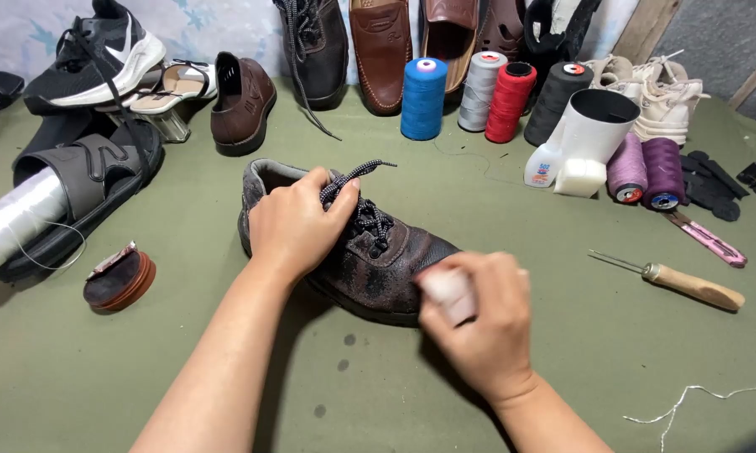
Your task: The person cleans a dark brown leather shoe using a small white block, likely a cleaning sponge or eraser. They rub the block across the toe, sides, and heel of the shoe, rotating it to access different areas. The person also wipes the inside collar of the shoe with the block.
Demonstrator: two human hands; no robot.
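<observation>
A worn dark brown lace-up shoe lies on its sole in the middle of a green cloth-covered surface, toe pointing right. My left hand grips the shoe over its tongue and speckled laces, holding it down. My right hand is closed on a small pale sponge or cloth pad, blurred, pressed against the toe side of the shoe.
Several thread spools stand behind the shoe, with a white cone, a small glue bottle and purple spools. A wooden-handled awl lies right. Other shoes and sandals line the back and left; a polish tin lies at left.
</observation>
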